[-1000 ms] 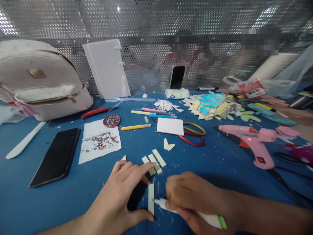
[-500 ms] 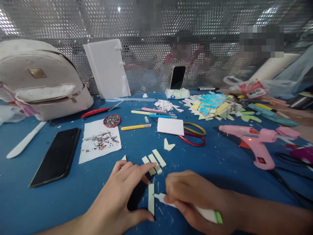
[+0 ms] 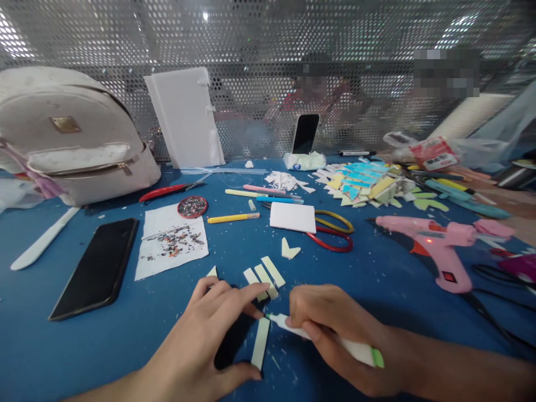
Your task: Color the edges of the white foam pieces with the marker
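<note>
My left hand (image 3: pixel 213 329) steadies a small pale-green strip (image 3: pixel 260 345) on the blue table, with a finger at its far end and the thumb at its near end. Wrapped round a white marker with a green end (image 3: pixel 360 353), my right hand (image 3: pixel 330 329) brings the green tip to the far end of that strip. Just beyond lie several similar pale strips (image 3: pixel 273 271) side by side. A pale V-shaped piece (image 3: pixel 290 249) rests farther out. Part of another pale piece (image 3: pixel 213 272) shows behind my left fingers.
To the right lies a pink glue gun (image 3: pixel 444 245) with its cord. Scissors (image 3: pixel 335 240) lie partly under a white block (image 3: pixel 292 217). A dark phone (image 3: pixel 96 268) and a paper with dark bits (image 3: pixel 171 262) are at left. Cut pieces (image 3: pixel 364 181) are heaped behind.
The marker tip has moved from the strip's middle side up to its far end, my right hand shifting slightly away from me. The strip now leans, its far end tilted right.
</note>
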